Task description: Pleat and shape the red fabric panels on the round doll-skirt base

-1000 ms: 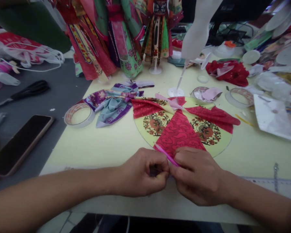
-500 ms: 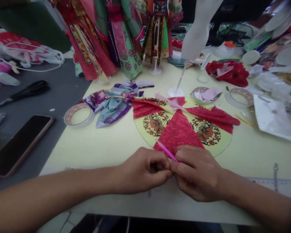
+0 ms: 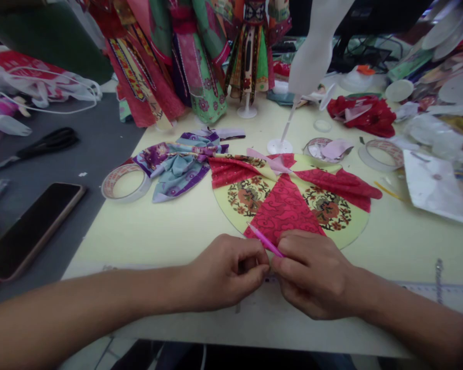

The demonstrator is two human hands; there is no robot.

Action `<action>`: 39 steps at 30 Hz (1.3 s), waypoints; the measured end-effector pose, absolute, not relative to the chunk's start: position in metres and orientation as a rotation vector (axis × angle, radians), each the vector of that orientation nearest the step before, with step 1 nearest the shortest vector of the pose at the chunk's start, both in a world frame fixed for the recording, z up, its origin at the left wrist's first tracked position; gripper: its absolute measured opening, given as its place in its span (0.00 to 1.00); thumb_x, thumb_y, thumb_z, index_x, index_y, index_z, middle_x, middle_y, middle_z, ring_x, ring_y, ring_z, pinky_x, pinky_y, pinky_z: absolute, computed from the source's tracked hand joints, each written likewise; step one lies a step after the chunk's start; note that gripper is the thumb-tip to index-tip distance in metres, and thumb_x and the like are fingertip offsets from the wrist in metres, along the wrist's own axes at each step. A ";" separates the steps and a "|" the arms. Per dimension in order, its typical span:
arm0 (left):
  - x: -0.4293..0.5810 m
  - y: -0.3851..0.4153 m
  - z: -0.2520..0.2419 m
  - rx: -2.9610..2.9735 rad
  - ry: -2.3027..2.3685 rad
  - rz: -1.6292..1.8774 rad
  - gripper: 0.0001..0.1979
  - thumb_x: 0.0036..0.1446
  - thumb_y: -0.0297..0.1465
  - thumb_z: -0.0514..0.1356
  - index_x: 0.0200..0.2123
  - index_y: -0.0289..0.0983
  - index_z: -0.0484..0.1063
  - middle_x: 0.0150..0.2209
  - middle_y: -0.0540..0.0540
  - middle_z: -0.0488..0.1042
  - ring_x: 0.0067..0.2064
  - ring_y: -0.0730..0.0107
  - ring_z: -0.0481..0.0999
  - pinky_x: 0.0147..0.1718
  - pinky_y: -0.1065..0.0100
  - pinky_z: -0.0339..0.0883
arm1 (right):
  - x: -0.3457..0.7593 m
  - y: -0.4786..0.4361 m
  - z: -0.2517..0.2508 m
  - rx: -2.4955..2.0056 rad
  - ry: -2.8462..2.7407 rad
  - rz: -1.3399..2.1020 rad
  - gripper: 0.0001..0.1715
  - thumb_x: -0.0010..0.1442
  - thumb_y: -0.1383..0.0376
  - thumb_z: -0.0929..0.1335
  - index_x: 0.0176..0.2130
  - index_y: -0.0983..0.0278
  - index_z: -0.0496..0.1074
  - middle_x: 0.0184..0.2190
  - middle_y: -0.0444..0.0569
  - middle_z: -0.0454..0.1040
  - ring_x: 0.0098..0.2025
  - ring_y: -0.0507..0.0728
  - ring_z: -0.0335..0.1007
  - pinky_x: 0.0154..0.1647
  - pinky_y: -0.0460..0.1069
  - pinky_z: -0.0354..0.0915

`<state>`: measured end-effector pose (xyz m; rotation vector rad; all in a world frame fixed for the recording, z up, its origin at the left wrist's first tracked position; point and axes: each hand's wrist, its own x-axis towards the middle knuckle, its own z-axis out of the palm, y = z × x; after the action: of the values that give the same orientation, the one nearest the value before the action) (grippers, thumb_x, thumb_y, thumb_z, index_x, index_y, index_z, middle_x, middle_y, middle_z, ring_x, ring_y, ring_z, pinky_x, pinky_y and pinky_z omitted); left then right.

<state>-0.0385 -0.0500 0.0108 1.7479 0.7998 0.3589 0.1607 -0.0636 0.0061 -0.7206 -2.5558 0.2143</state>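
Note:
My right hand [image 3: 318,275] is closed around a slim pink pen [image 3: 268,241], its pale thin tip pointing up and left. Thumb and fingertips pressed together, my left hand [image 3: 231,272] is beside it with a small gap between them; whatever it pinches, if anything, is too small to make out. Just beyond both hands lies a round skirt piece [image 3: 287,210] of red patterned and pale yellow fabric with flower medallions. Folded red strips and a pink scrap rest on its upper part. Left of it sits a bunched blue and purple cloth [image 3: 179,167].
Tape rolls [image 3: 125,182] lie on both sides of the fabric. A phone [image 3: 34,226] and black scissors [image 3: 48,146] are on the grey mat. Dressed dolls [image 3: 196,72] and a white mannequin form [image 3: 312,56] stand at the back. A ruler [image 3: 440,293] lies along the front.
My left hand has shifted slightly left, so its fingertips are now apart from my right hand. My right hand and the pen are nearly still. The fabric pieces have not moved.

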 end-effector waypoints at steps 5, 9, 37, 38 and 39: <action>-0.039 -0.048 0.012 1.812 0.821 0.345 0.07 0.55 0.28 0.53 0.29 0.34 0.69 0.20 0.54 0.62 0.22 0.81 0.58 0.21 0.78 0.53 | 0.162 -0.063 0.006 -0.729 -2.555 0.212 0.09 0.53 0.70 0.60 0.28 0.66 0.68 0.22 0.46 0.58 0.26 0.52 0.50 0.26 0.48 0.54; -0.039 -0.048 0.012 1.891 0.826 0.321 0.07 0.55 0.27 0.52 0.30 0.34 0.70 0.21 0.53 0.65 0.24 0.80 0.62 0.24 0.77 0.55 | 0.162 -0.063 0.005 -0.740 -2.560 0.225 0.08 0.53 0.70 0.60 0.29 0.66 0.68 0.22 0.46 0.58 0.26 0.52 0.51 0.26 0.48 0.53; -0.037 -0.050 0.015 2.142 0.692 0.465 0.05 0.41 0.20 0.53 0.21 0.34 0.63 0.19 0.53 0.62 0.23 0.79 0.58 0.22 0.75 0.52 | 0.160 -0.067 0.011 -0.765 -2.713 0.355 0.05 0.49 0.70 0.60 0.25 0.64 0.63 0.23 0.46 0.60 0.25 0.52 0.50 0.26 0.48 0.50; -0.037 -0.050 0.015 2.146 0.691 0.462 0.05 0.41 0.20 0.53 0.21 0.34 0.63 0.19 0.53 0.62 0.23 0.79 0.58 0.22 0.75 0.52 | 0.159 -0.066 0.012 -0.768 -2.712 0.355 0.05 0.49 0.70 0.60 0.25 0.64 0.63 0.23 0.46 0.60 0.25 0.52 0.50 0.26 0.48 0.50; -0.037 -0.050 0.015 2.150 0.690 0.459 0.05 0.41 0.20 0.53 0.21 0.34 0.63 0.19 0.53 0.61 0.23 0.79 0.58 0.23 0.74 0.52 | 0.159 -0.066 0.012 -0.770 -2.711 0.354 0.05 0.49 0.70 0.60 0.25 0.64 0.63 0.23 0.46 0.60 0.25 0.52 0.50 0.26 0.48 0.50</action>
<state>-0.0373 -0.0501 0.0149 2.1495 0.6897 0.4587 0.1594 -0.0661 0.0121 -0.7700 -2.7105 0.3539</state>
